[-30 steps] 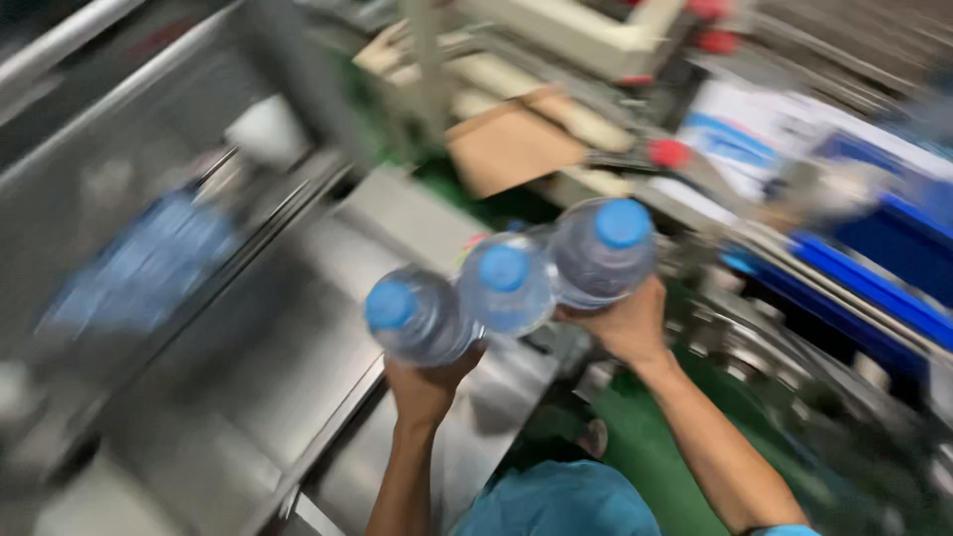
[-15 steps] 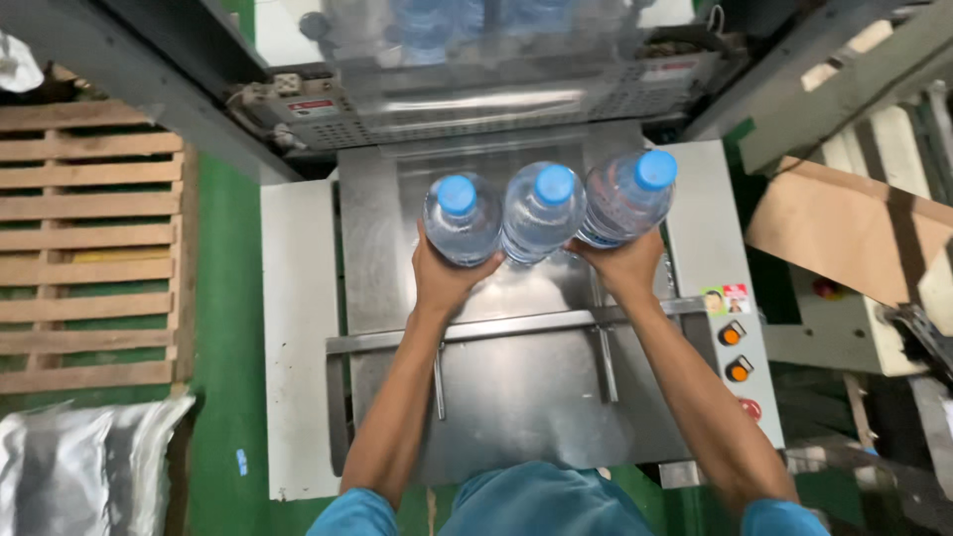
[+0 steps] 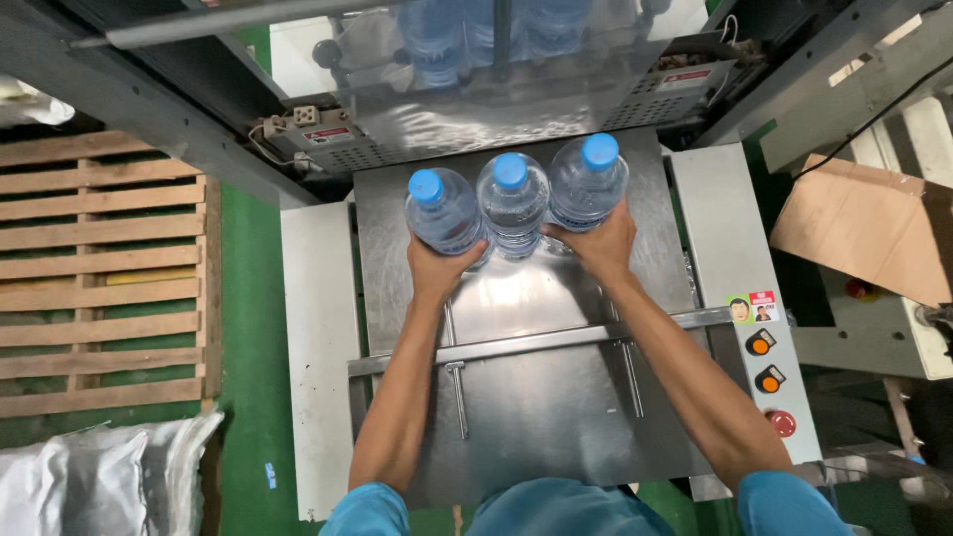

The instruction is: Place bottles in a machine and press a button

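Pressing three clear water bottles (image 3: 513,203) together in a row, the left hand (image 3: 440,266) and right hand (image 3: 596,244) clamp the outer two over the steel surface (image 3: 556,397). Judging by this, placement at the machine's mouth is underway; the next move needs even pressure. Each has a blue cap.

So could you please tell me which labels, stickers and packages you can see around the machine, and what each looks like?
Sticker pair: right panel above the buttons, small squares, green and red.
Warning label: left housing, small red and white rectangle.
Second warning label: right housing, red and white rectangle.
Cardboard box: far right, flattened, brown.
Sacks: bottom left floor, white, crumpled.
Bottles: three, clear, blue caps, between left hand and right hand.
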